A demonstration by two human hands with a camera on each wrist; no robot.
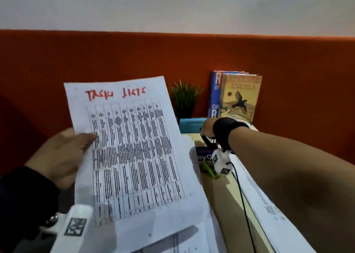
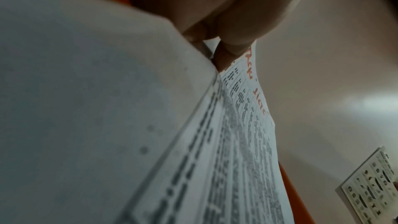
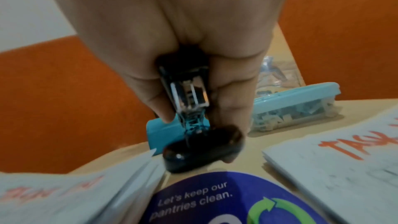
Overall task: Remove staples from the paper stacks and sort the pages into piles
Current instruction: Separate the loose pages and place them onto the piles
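Note:
My left hand (image 1: 63, 154) holds up a printed page (image 1: 132, 156) headed "TASK LISTS" in red, thumb on its left edge; the left wrist view shows fingers (image 2: 232, 43) pinching the paper (image 2: 237, 142). My right hand (image 1: 208, 127) reaches to the back of the desk and grips a black staple remover (image 3: 189, 108), its lower end (image 3: 202, 152) just above the desk. A stack of pages (image 3: 336, 168) with red lettering lies right of it, another stack (image 3: 75, 193) left.
A blue sticker (image 3: 219, 200) reading "Let's keep our pantries clean" lies between the stacks. A light-blue box (image 3: 301, 105) of small pieces sits behind. A small plant (image 1: 184, 99) and two books (image 1: 238, 97) stand against the orange partition (image 1: 96, 60).

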